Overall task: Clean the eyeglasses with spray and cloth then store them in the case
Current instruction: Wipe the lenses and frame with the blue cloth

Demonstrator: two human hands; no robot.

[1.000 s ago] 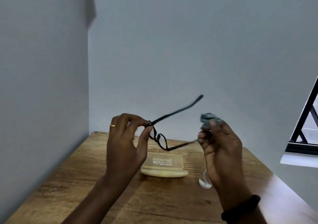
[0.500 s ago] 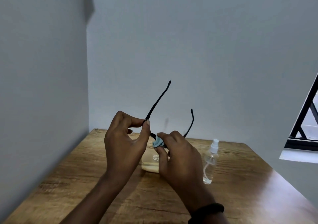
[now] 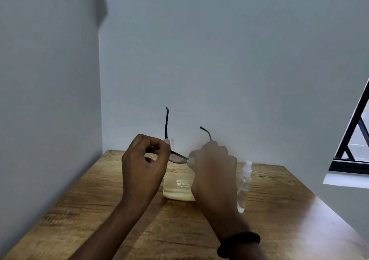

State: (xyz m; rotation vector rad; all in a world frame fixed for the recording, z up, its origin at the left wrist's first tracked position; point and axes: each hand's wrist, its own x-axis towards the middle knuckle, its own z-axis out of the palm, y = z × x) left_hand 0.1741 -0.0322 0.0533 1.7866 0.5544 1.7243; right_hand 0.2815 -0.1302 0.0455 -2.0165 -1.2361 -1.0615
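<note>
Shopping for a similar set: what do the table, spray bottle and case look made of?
Table: wood or wood-look laminate, with visible grain and sheen. Spray bottle: clear, probably plastic, see-through. Case: pale yellow, smooth, perhaps plastic or faux leather; cannot tell.

Our left hand (image 3: 143,164) pinches the eyeglasses (image 3: 166,124) at one end of the frame, temples pointing up. Our right hand (image 3: 214,170) pinches a pale cloth (image 3: 191,161) onto the frame, blurred there. A cream case (image 3: 177,188) lies on the wooden worktop (image 3: 279,209) behind our hands. A clear spray bottle (image 3: 244,184) stands upright, partly behind the right hand.
</note>
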